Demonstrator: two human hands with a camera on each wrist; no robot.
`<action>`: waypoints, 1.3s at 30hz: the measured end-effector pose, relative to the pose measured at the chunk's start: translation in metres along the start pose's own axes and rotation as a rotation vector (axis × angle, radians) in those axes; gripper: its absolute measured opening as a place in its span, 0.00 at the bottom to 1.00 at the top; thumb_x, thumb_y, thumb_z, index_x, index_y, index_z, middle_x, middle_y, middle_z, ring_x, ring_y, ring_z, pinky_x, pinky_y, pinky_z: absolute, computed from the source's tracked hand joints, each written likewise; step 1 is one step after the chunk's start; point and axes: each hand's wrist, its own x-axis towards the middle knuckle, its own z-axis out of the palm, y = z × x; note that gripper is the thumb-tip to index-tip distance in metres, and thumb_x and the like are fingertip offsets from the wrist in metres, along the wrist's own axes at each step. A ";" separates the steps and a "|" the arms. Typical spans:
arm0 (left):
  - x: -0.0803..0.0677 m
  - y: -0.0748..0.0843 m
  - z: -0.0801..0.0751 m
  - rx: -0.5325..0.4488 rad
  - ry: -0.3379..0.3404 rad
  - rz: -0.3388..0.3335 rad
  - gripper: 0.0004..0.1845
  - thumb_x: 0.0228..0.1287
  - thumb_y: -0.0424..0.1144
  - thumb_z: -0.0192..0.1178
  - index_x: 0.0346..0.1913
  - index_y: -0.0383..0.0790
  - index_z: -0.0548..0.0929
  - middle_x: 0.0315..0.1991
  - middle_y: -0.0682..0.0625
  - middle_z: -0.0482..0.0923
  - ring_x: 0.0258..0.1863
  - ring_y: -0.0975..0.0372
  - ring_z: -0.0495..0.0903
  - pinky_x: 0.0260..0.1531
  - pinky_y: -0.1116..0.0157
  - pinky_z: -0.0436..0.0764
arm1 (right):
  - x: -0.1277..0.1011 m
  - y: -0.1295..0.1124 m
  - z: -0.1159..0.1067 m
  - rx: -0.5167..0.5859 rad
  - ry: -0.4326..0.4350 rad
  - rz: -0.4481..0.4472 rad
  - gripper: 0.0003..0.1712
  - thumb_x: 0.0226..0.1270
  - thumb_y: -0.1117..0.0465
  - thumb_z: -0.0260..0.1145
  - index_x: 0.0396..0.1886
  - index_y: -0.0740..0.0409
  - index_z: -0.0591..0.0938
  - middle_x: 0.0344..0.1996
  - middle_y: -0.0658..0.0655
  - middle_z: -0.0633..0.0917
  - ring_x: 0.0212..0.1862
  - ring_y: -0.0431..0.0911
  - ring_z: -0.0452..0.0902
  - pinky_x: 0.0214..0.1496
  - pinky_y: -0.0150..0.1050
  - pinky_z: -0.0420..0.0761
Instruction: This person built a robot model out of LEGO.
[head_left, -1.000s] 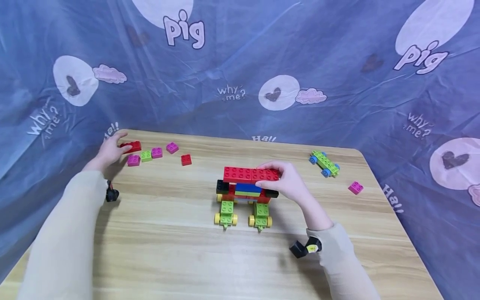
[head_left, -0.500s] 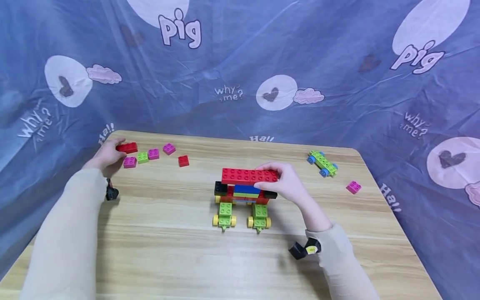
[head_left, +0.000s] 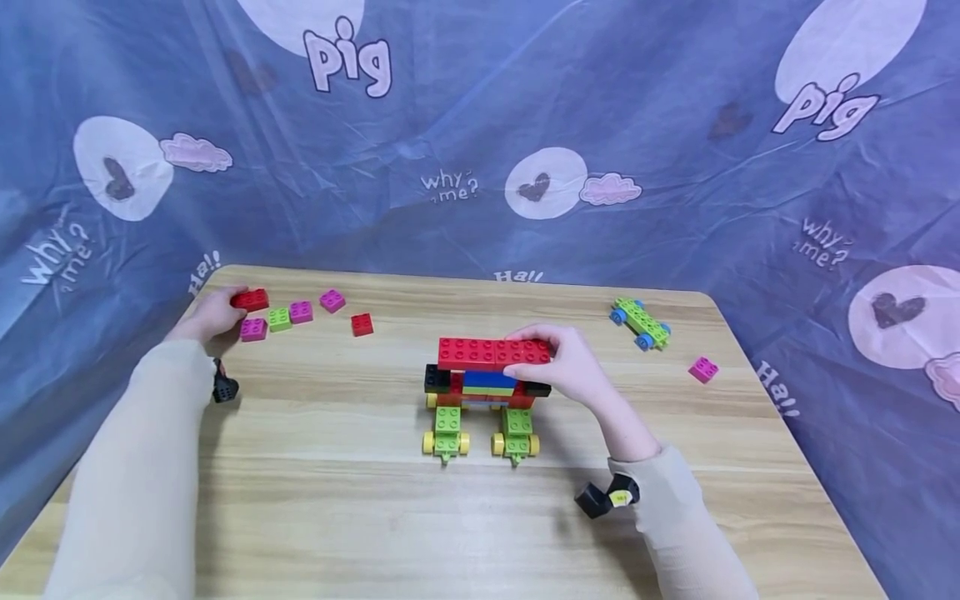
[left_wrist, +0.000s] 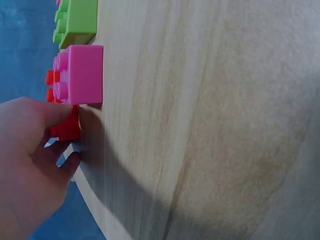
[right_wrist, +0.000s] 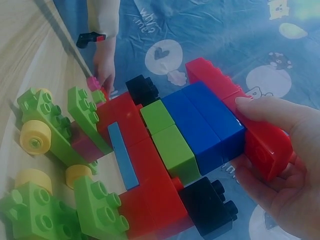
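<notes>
Head view: backdrop cloth (head_left: 675, 125) reads "pig", "why me?", "Ha!".

Red brick (head_left: 250, 299) at table's far-left corner; block car (head_left: 486, 385) upright mid-table

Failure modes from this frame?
1. The left hand pinches the red brick at the table's far left corner; a slip could drop it off the edge.
2. The right hand holds only the model's red top plate; extra pressure might roll the wheeled build.
</notes>
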 end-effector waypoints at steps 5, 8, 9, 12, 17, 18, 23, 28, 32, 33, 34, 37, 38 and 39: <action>-0.002 0.002 0.002 0.001 0.031 -0.005 0.28 0.71 0.26 0.45 0.70 0.19 0.54 0.61 0.17 0.59 0.59 0.29 0.62 0.64 0.37 0.60 | 0.000 -0.001 0.000 0.009 -0.007 0.014 0.22 0.53 0.60 0.77 0.49 0.60 0.85 0.38 0.60 0.88 0.33 0.44 0.81 0.35 0.34 0.81; -0.004 0.003 0.002 0.009 0.057 -0.007 0.27 0.71 0.27 0.46 0.69 0.19 0.56 0.59 0.17 0.61 0.57 0.30 0.64 0.63 0.37 0.62 | 0.001 -0.001 0.000 0.012 -0.012 0.017 0.22 0.53 0.60 0.77 0.49 0.61 0.84 0.38 0.60 0.88 0.33 0.44 0.81 0.36 0.34 0.81; -0.004 0.004 0.002 0.005 0.064 -0.008 0.27 0.71 0.27 0.46 0.69 0.18 0.56 0.59 0.17 0.61 0.57 0.30 0.65 0.63 0.37 0.63 | 0.001 -0.001 0.000 0.011 -0.011 0.019 0.22 0.53 0.60 0.77 0.49 0.60 0.84 0.38 0.60 0.88 0.33 0.44 0.81 0.36 0.34 0.81; -0.005 0.007 0.000 -0.013 0.079 -0.015 0.28 0.71 0.28 0.47 0.70 0.19 0.55 0.61 0.18 0.60 0.58 0.29 0.64 0.63 0.37 0.63 | 0.001 -0.001 -0.001 0.006 -0.012 0.018 0.22 0.54 0.60 0.77 0.50 0.60 0.84 0.39 0.60 0.88 0.34 0.44 0.81 0.36 0.34 0.81; -0.006 0.015 -0.005 -0.033 0.109 0.000 0.29 0.73 0.31 0.48 0.71 0.21 0.55 0.63 0.18 0.59 0.60 0.29 0.62 0.64 0.37 0.61 | 0.001 -0.002 -0.002 -0.006 -0.011 0.024 0.23 0.53 0.59 0.77 0.49 0.59 0.84 0.39 0.59 0.88 0.34 0.45 0.81 0.37 0.34 0.81; -0.006 0.017 -0.006 -0.038 0.119 0.007 0.29 0.74 0.32 0.48 0.71 0.21 0.55 0.63 0.19 0.59 0.61 0.30 0.62 0.64 0.37 0.61 | 0.001 -0.003 -0.002 -0.009 -0.012 0.024 0.23 0.53 0.59 0.77 0.49 0.59 0.85 0.39 0.59 0.88 0.34 0.45 0.81 0.37 0.34 0.81; -0.009 0.028 -0.009 -0.075 0.173 0.053 0.28 0.73 0.34 0.52 0.69 0.22 0.59 0.63 0.21 0.62 0.60 0.31 0.64 0.62 0.37 0.64 | 0.002 -0.005 -0.002 -0.036 -0.020 0.011 0.23 0.53 0.59 0.77 0.49 0.59 0.85 0.39 0.59 0.88 0.34 0.46 0.81 0.36 0.35 0.81; -0.015 0.046 -0.016 -0.050 0.226 0.090 0.30 0.72 0.39 0.55 0.68 0.21 0.62 0.60 0.21 0.64 0.57 0.32 0.66 0.59 0.38 0.64 | 0.002 -0.007 -0.002 -0.069 -0.022 -0.006 0.23 0.53 0.58 0.77 0.49 0.59 0.85 0.39 0.58 0.88 0.35 0.45 0.80 0.36 0.35 0.80; -0.019 0.066 -0.023 -0.020 0.275 0.142 0.30 0.72 0.42 0.56 0.67 0.23 0.64 0.59 0.21 0.66 0.55 0.33 0.67 0.54 0.39 0.66 | 0.001 -0.010 -0.003 -0.107 -0.028 -0.029 0.23 0.53 0.57 0.77 0.49 0.58 0.85 0.40 0.57 0.88 0.35 0.45 0.80 0.37 0.35 0.80; -0.021 0.073 -0.025 -0.018 0.285 0.156 0.30 0.71 0.42 0.56 0.66 0.23 0.65 0.59 0.22 0.66 0.55 0.34 0.67 0.53 0.40 0.66 | 0.001 -0.010 -0.003 -0.116 -0.030 -0.037 0.23 0.54 0.57 0.76 0.50 0.58 0.84 0.41 0.57 0.88 0.36 0.45 0.80 0.38 0.36 0.80; -0.023 0.080 -0.026 -0.013 0.295 0.170 0.30 0.71 0.42 0.57 0.66 0.24 0.66 0.59 0.22 0.66 0.55 0.34 0.68 0.53 0.40 0.67 | 0.001 -0.010 -0.004 -0.124 -0.034 -0.047 0.23 0.54 0.57 0.76 0.50 0.58 0.84 0.41 0.57 0.88 0.36 0.45 0.80 0.38 0.37 0.80; -0.030 0.105 -0.028 -0.015 0.303 0.213 0.29 0.69 0.41 0.59 0.65 0.25 0.68 0.59 0.23 0.67 0.56 0.35 0.69 0.53 0.41 0.67 | 0.000 -0.010 -0.004 -0.137 -0.040 -0.067 0.24 0.54 0.58 0.76 0.51 0.58 0.84 0.42 0.57 0.87 0.37 0.45 0.80 0.40 0.39 0.80; -0.033 0.115 -0.028 -0.017 0.300 0.231 0.29 0.68 0.41 0.60 0.65 0.25 0.69 0.59 0.24 0.68 0.56 0.36 0.69 0.54 0.41 0.67 | 0.000 -0.010 -0.005 -0.140 -0.043 -0.073 0.24 0.54 0.58 0.76 0.51 0.58 0.84 0.43 0.57 0.87 0.37 0.45 0.80 0.40 0.40 0.80; -0.036 0.124 -0.028 -0.021 0.298 0.250 0.28 0.67 0.40 0.61 0.64 0.26 0.70 0.59 0.24 0.68 0.56 0.36 0.69 0.55 0.41 0.67 | 0.000 -0.011 -0.005 -0.141 -0.045 -0.076 0.24 0.54 0.58 0.76 0.51 0.58 0.84 0.43 0.57 0.87 0.37 0.45 0.80 0.41 0.41 0.80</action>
